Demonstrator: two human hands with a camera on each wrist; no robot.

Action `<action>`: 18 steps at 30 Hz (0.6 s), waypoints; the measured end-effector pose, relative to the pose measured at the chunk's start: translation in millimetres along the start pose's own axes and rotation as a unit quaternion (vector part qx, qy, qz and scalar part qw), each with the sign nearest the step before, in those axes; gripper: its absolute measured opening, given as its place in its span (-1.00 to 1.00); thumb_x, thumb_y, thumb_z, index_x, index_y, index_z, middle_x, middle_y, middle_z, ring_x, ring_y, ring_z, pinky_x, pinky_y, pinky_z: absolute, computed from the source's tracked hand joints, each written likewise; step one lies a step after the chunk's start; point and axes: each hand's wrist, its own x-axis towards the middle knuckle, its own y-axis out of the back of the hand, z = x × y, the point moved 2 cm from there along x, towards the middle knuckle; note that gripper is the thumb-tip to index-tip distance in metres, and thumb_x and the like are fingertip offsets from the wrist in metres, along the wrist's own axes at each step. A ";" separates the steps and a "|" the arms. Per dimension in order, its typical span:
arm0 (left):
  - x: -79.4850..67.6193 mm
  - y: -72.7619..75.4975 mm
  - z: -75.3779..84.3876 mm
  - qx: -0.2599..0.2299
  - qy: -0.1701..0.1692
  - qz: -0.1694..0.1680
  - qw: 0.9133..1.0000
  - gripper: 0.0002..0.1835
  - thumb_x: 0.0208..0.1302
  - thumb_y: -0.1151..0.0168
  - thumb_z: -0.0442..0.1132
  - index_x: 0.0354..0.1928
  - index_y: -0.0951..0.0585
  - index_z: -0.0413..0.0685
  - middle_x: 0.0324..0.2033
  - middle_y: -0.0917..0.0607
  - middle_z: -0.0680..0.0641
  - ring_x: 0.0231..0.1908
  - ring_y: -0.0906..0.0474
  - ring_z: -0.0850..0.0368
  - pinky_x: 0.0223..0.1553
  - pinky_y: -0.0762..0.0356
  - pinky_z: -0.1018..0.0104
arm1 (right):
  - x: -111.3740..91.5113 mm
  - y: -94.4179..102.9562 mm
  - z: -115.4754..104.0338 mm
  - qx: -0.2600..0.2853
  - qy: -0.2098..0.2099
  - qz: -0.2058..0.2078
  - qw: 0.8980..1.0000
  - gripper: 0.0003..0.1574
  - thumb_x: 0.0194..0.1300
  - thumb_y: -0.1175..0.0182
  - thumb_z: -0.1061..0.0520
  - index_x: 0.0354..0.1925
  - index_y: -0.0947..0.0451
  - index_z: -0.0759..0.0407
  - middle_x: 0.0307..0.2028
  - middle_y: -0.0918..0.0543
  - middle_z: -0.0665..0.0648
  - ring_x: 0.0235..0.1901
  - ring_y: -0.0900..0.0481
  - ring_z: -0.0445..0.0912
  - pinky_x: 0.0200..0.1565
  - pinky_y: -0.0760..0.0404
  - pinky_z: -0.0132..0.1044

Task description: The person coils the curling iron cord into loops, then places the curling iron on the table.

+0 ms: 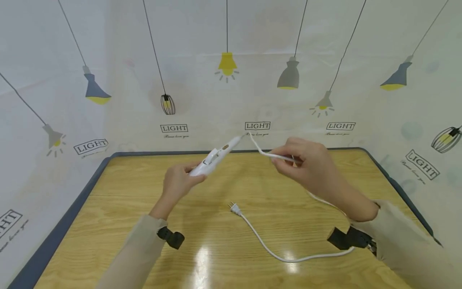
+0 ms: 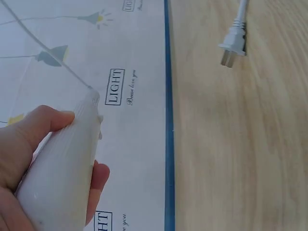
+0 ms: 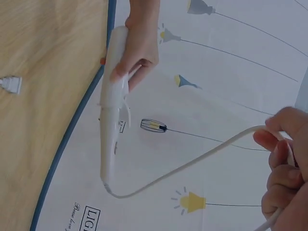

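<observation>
My left hand (image 1: 178, 182) grips the wide end of a white corded appliance (image 1: 213, 158), shaped like a curling iron. It is held tilted over the table, its narrow cord end up and to the right. A raised lever and a small brown button show on its body. From that tip the white power cord (image 3: 178, 169) runs to my right hand (image 1: 310, 162), which pinches it between thumb and fingers. In the left wrist view, the left thumb lies along the white body (image 2: 62, 173). The cord's two-pin plug (image 1: 235, 208) lies on the table.
The wooden table (image 1: 144, 224) has a dark blue edge. Behind and beside it hangs a pale cloth (image 1: 202, 104) printed with lamps and lettering. The rest of the cord (image 1: 288, 260) curves across the table below my right wrist.
</observation>
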 end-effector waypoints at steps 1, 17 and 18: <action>1.0 1.8 1.2 -0.005 -0.003 0.009 1.000 -0.48 -0.07 -0.42 -0.05 0.03 -0.61 0.08 -0.21 -0.68 -0.15 -0.54 -0.42 0.08 -0.63 -0.33 0.35 | -4.0 -1.5 -2.2 0.007 0.010 -0.004 1.000 -0.91 0.05 -0.29 0.28 -0.38 -0.68 0.17 -0.63 -0.36 -0.15 -0.66 -0.18 -0.30 -0.63 -0.17 -0.52; 6.7 32.6 23.8 -0.233 -0.049 0.048 0.970 -0.50 -0.01 -0.41 -0.25 0.06 -0.58 -0.06 -0.14 -0.65 -0.20 -0.17 -0.60 -0.01 -0.31 -0.58 0.21 | -75.7 -41.9 6.4 0.186 -0.012 -0.068 0.980 -0.78 -0.04 -0.30 0.46 -0.33 -0.69 0.34 -0.67 -0.40 -0.09 -0.70 -0.16 -0.35 -0.72 -0.16 -0.56; 6.0 34.5 25.9 -0.251 -0.053 0.039 0.966 -0.49 -0.01 -0.41 -0.27 0.08 -0.57 -0.07 -0.13 -0.64 -0.22 -0.20 -0.61 -0.01 -0.33 -0.58 0.22 | -78.7 -44.1 9.4 0.191 -0.023 -0.074 0.979 -0.78 -0.03 -0.30 0.45 -0.32 -0.69 0.33 -0.66 -0.40 -0.09 -0.70 -0.16 -0.36 -0.72 -0.17 -0.54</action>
